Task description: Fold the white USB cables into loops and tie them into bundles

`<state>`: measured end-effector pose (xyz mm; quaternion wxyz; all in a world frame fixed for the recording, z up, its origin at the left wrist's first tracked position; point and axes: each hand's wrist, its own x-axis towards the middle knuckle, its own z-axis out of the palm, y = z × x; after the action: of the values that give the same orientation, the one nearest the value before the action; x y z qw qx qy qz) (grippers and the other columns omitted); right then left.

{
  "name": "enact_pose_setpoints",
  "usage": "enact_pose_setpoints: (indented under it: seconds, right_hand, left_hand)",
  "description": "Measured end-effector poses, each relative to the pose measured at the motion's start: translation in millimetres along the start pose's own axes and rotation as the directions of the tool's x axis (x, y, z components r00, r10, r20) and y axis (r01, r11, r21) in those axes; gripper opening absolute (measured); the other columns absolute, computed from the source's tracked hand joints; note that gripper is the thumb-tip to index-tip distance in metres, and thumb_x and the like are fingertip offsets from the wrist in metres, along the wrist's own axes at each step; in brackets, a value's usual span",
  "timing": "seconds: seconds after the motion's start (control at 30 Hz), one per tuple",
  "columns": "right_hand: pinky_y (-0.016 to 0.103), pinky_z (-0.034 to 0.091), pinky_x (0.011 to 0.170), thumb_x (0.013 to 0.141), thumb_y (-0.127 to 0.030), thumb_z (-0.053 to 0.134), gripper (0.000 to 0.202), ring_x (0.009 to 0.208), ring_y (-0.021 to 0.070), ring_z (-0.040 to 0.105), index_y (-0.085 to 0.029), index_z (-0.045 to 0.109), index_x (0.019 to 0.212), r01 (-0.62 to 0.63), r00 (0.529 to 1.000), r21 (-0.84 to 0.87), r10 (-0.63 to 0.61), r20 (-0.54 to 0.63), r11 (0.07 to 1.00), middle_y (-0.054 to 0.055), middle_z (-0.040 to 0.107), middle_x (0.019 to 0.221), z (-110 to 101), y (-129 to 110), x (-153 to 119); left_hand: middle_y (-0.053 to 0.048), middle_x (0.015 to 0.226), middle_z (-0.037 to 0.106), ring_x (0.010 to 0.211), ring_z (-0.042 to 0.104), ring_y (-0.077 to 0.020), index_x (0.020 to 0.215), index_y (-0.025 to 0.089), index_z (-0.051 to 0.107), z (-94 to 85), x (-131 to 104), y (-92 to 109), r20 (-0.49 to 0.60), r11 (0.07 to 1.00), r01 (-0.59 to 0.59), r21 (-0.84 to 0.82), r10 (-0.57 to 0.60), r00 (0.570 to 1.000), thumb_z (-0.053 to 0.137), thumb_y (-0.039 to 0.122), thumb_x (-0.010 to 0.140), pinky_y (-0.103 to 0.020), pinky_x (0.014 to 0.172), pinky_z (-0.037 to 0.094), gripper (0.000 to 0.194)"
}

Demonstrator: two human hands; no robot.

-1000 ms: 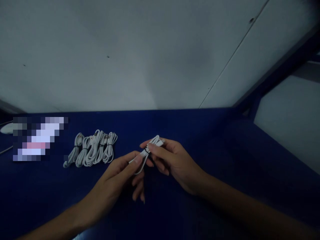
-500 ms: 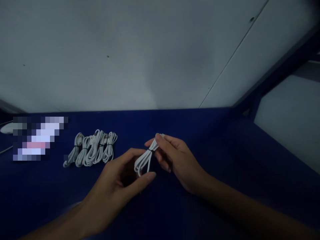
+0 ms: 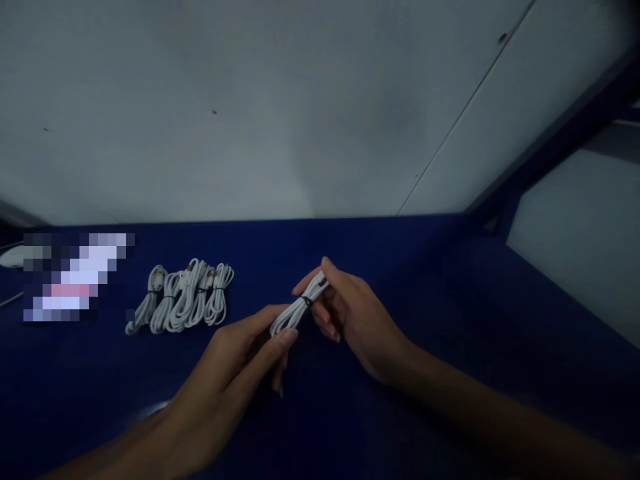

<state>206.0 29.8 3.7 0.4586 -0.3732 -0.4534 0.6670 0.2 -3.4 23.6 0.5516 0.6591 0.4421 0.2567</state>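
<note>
A white charging cable (image 3: pixel 295 310), coiled into a bundle and bound at its middle by a black tie (image 3: pixel 307 301), is held up between both hands. My left hand (image 3: pixel 245 363) pinches the looped lower end between thumb and fingers. At the upper end, my right hand (image 3: pixel 357 313) has its thumb and fingertips closed on the bundle, beside a connector. To the left, several similar cable bundles (image 3: pixel 187 300) lie side by side on the blue table (image 3: pixel 280 253), some with black ties.
A pixelated bright object (image 3: pixel 85 277) lies at the far left, near a white rounded object (image 3: pixel 11 257) with a thin cord. Behind the table rises a grey-white panel (image 3: pixel 250 133). A blue frame (image 3: pixel 520 193) stands at the right. Something pale is partly hidden behind my left forearm.
My left thumb and fingers have closed on the looped end of the cable. My right thumb has shifted slightly up, and more of the connector end shows.
</note>
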Motion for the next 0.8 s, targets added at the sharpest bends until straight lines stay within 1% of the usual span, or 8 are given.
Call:
enact_pose_setpoints:
  seconds: [0.27, 0.4, 0.5, 0.57, 0.63, 0.73, 0.8]
  right_hand:
    - [0.026, 0.036, 0.049, 0.109, -0.066, 0.053, 0.055, 0.051, 0.0102, 0.047, -0.021, 0.081, 0.096, 0.023, 0.999, -0.068, -0.020, 0.034, 0.997, -0.004, 0.053, 0.061, -3.3, 1.1, 1.5]
    - [0.025, 0.037, 0.049, 0.110, -0.065, 0.051, 0.055, 0.051, 0.0101, 0.047, -0.021, 0.081, 0.095, 0.037, 0.999, -0.082, -0.034, 0.040, 0.996, -0.004, 0.053, 0.061, -2.4, 0.6, 0.8]
    - [0.024, 0.038, 0.049, 0.112, -0.062, 0.050, 0.055, 0.050, 0.0101, 0.047, -0.020, 0.080, 0.093, 0.049, 0.998, -0.100, -0.045, 0.047, 0.994, -0.004, 0.052, 0.060, -1.2, 1.1, 0.9]
    - [0.024, 0.037, 0.049, 0.112, -0.061, 0.050, 0.055, 0.050, 0.0102, 0.047, -0.019, 0.080, 0.093, 0.060, 0.997, -0.097, -0.055, 0.049, 0.993, -0.004, 0.052, 0.060, -0.5, 1.5, 0.9]
    - [0.024, 0.037, 0.049, 0.112, -0.060, 0.050, 0.055, 0.050, 0.0101, 0.046, -0.019, 0.080, 0.093, 0.074, 0.997, -0.098, -0.070, 0.044, 0.992, -0.004, 0.051, 0.059, 0.2, 1.1, 0.4]
    - [0.024, 0.038, 0.052, 0.112, -0.058, 0.049, 0.054, 0.052, 0.0103, 0.045, -0.019, 0.079, 0.092, 0.093, 0.995, -0.124, -0.090, 0.034, 0.988, -0.005, 0.050, 0.059, 0.9, -1.4, -1.9]
    - [0.024, 0.038, 0.053, 0.113, -0.055, 0.049, 0.052, 0.054, 0.0106, 0.045, -0.019, 0.079, 0.091, 0.106, 0.994, -0.147, -0.102, 0.036, 0.983, -0.004, 0.050, 0.060, 1.2, -3.6, -3.8]
  left_hand:
    - [0.004, 0.074, 0.063, 0.071, 0.060, -0.0158, 0.127, 0.026, 0.074, -0.3, -0.1, -4.6, 0.002, 0.998, 0.041, -0.043, -0.041, 0.999, 0.053, 0.052, 0.114, -0.029, 0.069, 0.045, 0.036]
    - [0.004, 0.074, 0.063, 0.071, 0.059, -0.0153, 0.127, 0.027, 0.075, -0.3, 0.3, -4.3, -0.011, 0.998, 0.038, -0.050, -0.039, 0.999, 0.054, 0.050, 0.114, -0.028, 0.068, 0.045, 0.034]
    - [0.005, 0.070, 0.063, 0.068, 0.059, -0.0140, 0.125, 0.027, 0.077, -1.2, 1.7, -4.5, -0.027, 0.997, 0.034, -0.068, -0.036, 0.999, 0.056, 0.047, 0.114, -0.025, 0.067, 0.046, 0.031]
    - [0.005, 0.067, 0.063, 0.065, 0.061, -0.0130, 0.121, 0.025, 0.078, -1.5, 4.1, -5.0, -0.019, 0.991, 0.030, -0.127, -0.033, 0.999, 0.059, 0.045, 0.113, -0.024, 0.066, 0.049, 0.029]
    - [0.004, 0.069, 0.066, 0.061, 0.064, -0.0123, 0.114, 0.023, 0.079, -1.5, 7.5, -6.1, 0.011, 0.972, 0.040, -0.233, -0.039, 0.999, 0.064, 0.043, 0.110, -0.023, 0.065, 0.054, 0.026]
    - [0.002, 0.076, 0.072, 0.056, 0.070, -0.0120, 0.097, 0.019, 0.080, -1.6, 13.0, -8.6, 0.068, 0.918, 0.077, -0.390, -0.054, 0.996, 0.072, 0.040, 0.106, -0.025, 0.064, 0.062, 0.024]
    - [0.001, 0.078, 0.073, 0.056, 0.072, -0.0124, 0.094, 0.018, 0.080, -2.1, 15.5, -10.1, 0.081, 0.890, 0.099, -0.444, -0.070, 0.994, 0.076, 0.037, 0.103, -0.027, 0.064, 0.065, 0.021]
